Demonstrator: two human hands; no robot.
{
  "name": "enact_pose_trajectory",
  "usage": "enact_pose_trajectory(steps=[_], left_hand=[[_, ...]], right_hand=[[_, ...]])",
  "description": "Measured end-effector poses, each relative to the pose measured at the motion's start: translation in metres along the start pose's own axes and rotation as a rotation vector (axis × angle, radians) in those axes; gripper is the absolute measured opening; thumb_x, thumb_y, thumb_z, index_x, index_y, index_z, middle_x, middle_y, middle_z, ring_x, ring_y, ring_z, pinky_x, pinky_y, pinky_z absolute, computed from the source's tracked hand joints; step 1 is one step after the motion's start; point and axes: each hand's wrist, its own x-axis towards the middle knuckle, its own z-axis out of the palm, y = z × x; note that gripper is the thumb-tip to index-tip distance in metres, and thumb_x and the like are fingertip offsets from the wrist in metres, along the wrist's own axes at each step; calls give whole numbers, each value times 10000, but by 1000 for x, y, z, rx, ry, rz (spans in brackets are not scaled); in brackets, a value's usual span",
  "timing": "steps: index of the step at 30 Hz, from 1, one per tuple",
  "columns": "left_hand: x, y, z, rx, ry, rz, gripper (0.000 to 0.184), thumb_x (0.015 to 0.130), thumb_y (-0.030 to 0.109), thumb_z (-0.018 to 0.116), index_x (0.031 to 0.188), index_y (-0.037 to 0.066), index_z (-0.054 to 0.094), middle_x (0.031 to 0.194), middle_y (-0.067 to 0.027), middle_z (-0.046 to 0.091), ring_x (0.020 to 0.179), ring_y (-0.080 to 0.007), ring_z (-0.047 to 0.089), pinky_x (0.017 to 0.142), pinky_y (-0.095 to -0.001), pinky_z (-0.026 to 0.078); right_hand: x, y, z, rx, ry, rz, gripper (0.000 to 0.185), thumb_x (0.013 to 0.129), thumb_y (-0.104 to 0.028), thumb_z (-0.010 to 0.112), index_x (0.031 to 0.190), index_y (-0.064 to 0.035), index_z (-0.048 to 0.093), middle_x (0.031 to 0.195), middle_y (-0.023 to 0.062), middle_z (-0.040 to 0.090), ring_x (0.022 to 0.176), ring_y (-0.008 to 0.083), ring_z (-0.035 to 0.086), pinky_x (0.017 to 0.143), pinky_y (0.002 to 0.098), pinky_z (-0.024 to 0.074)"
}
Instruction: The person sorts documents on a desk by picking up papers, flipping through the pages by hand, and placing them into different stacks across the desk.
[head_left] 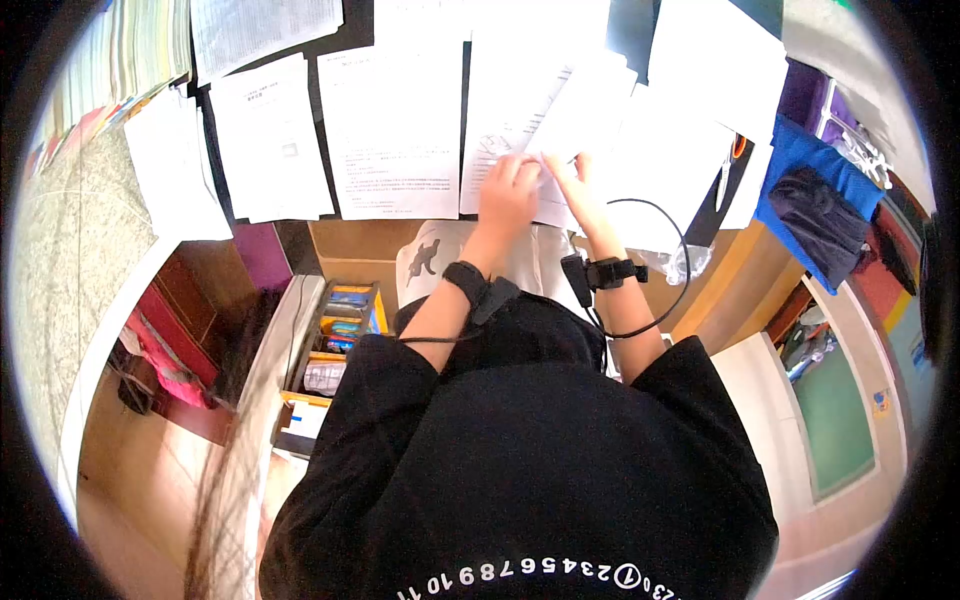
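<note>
At the near edge of the desk, my left hand (509, 198) has its fingers bent and closed on the lower part of a printed sheet of paper (497, 128). Close beside it, my right hand (582, 192) grips the same area of paper between thumb and fingers; glare washes out the exact contact. A sheet slants up to the right above both hands, with lines of print along its edge. Black straps with small boxes sit on both wrists, and a black cable (688, 262) loops out from the right one.
More printed sheets (392, 130) lie in a row to the left. A thick stack of paper (120, 60) stands at the far left. Orange-handled scissors (728, 165) rest on the right, near a blue cloth bag (815, 190). Below the desk is a drawer unit (335, 350).
</note>
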Motion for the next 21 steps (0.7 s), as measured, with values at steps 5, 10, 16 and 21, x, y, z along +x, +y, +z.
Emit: enact_pose_trajectory(steps=[5, 10, 16, 21], left_hand=[[4, 4, -2, -212, -34, -47, 221, 689, 34, 625, 897, 36, 551, 979, -125, 568, 896, -334, 544, 832, -419, 420], [13, -29, 3, -74, 287, -258, 319, 725, -18, 589, 1037, -2, 521, 1045, -173, 538, 1008, -339, 498, 888, -405, 381], [17, -43, 1, -108, 356, -396, 356, 734, -63, 564, 1080, -10, 504, 1059, -165, 518, 987, -319, 498, 870, -381, 395], [6, -51, 0, -233, 397, -407, 366, 728, -70, 575, 1083, -8, 505, 1053, -142, 521, 979, -276, 509, 845, -343, 408]], right_hand=[[6, 10, 22, 262, 233, 278, 542, 811, -407, 632, 1012, 75, 485, 933, 188, 568, 877, 241, 537, 772, 342, 447], [24, 67, 26, 194, 321, 279, 475, 796, -354, 671, 983, 54, 512, 934, 158, 581, 857, 178, 539, 718, 308, 454], [21, 49, 29, 321, 342, 211, 336, 753, -264, 726, 760, -10, 505, 743, 74, 562, 681, 135, 518, 635, 276, 446], [18, 44, 24, 390, 327, 202, 281, 740, -227, 733, 728, -26, 538, 695, 53, 576, 628, 120, 521, 586, 258, 432]])
